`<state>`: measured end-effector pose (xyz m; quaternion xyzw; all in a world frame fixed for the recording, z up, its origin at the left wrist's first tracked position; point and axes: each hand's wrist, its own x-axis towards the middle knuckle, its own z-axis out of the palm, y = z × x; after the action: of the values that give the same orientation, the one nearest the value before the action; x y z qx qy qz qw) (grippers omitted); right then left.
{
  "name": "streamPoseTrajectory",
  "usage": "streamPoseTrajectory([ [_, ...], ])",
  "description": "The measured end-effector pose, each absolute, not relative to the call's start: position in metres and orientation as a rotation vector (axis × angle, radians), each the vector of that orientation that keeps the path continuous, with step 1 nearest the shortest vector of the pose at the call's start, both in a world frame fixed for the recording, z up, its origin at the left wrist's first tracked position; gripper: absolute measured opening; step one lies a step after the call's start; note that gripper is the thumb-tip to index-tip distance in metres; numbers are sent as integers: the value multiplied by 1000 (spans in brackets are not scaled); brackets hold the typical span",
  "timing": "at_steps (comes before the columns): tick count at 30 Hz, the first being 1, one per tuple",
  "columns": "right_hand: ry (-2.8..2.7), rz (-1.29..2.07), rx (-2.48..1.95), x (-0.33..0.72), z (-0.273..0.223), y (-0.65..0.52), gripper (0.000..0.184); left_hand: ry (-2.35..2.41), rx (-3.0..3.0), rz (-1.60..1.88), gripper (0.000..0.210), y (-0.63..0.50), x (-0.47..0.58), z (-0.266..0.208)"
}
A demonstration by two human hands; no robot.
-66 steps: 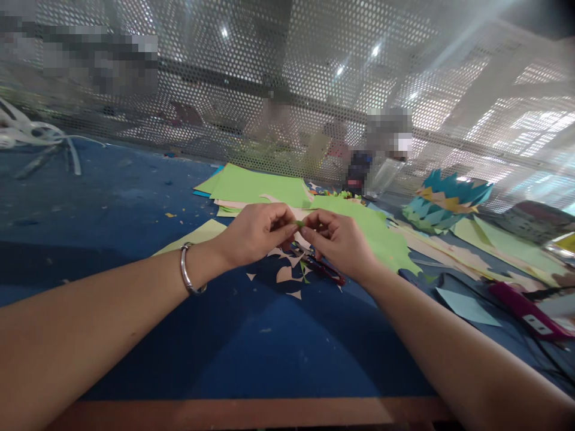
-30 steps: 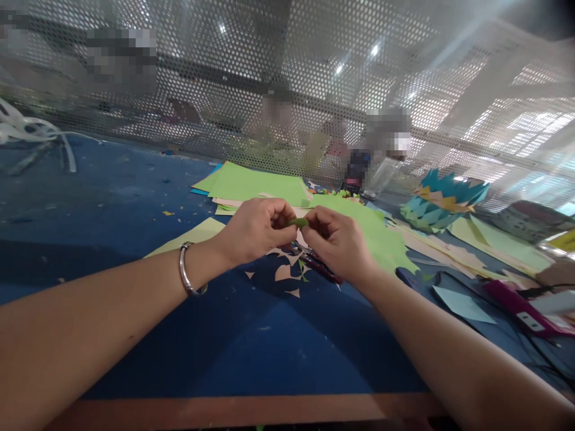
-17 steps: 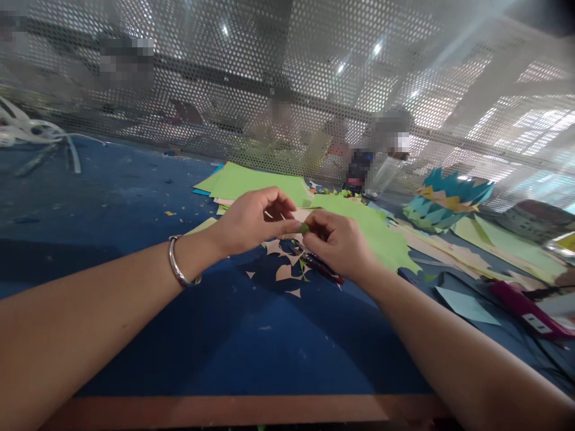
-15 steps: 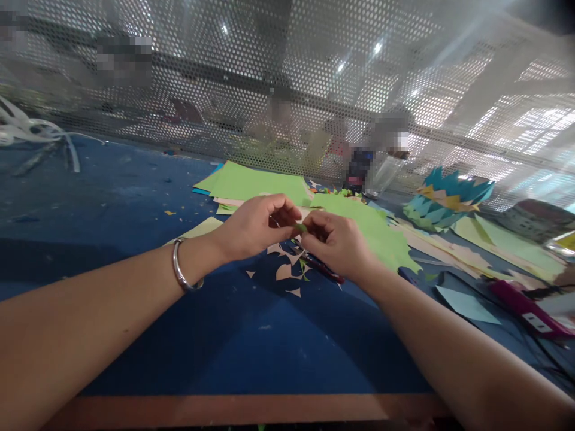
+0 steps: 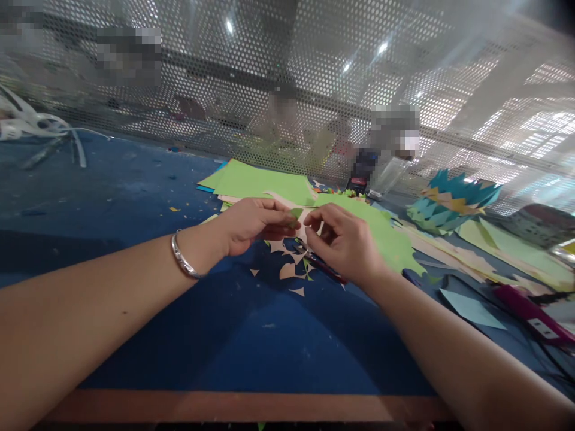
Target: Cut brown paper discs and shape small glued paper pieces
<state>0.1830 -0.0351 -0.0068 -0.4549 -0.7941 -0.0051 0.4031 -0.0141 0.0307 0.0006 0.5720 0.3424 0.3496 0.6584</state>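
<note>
A small green paper piece (image 5: pixel 295 214) is pinched in my left hand (image 5: pixel 258 222), with thumb and fingers closed on its lower edge. My right hand (image 5: pixel 344 236) hovers just to the right of it, fingers curled and a gap between thumb and forefinger, nothing visible in it. Below the hands, dark red-handled scissors (image 5: pixel 330 269) lie on the blue table, partly hidden by my right hand. Beige paper scraps (image 5: pixel 288 271) are scattered beside them. Behind the hands sit a large green paper sheet (image 5: pixel 265 182) and a jagged-edged green sheet (image 5: pixel 386 233).
At the right stands a teal and yellow zigzag paper ring (image 5: pixel 453 200). A magenta power strip (image 5: pixel 530 311) with cables and a light blue paper (image 5: pixel 471 308) lie nearer. White strips (image 5: pixel 40 123) are at far left. A perforated metal screen (image 5: pixel 202 78) borders the table's back.
My right hand has let go of the green paper piece and moved slightly right. The piece now stands up in my left hand, whose fingers have closed together. The view has shifted a little.
</note>
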Motion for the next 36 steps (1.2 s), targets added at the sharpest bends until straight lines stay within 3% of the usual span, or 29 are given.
streamPoseTrajectory([
  [14, -2100, -296, -1022, 184, -10, -34, 10, 776, 1036, 771, 9, 16, -6, 7],
  [21, -2057, -193, -1010, 182, -9, -34, 7, 673, 1052, 827, 19, 18, -7, 3],
  [30, -2059, -167, -1024, 182, -10, -36, 2, 776, 1096, 841, 6, 16, -5, 6],
  [36, -2094, -234, -1013, 182, -10, -36, 7, 789, 1061, 809, 11, 14, -6, 7],
])
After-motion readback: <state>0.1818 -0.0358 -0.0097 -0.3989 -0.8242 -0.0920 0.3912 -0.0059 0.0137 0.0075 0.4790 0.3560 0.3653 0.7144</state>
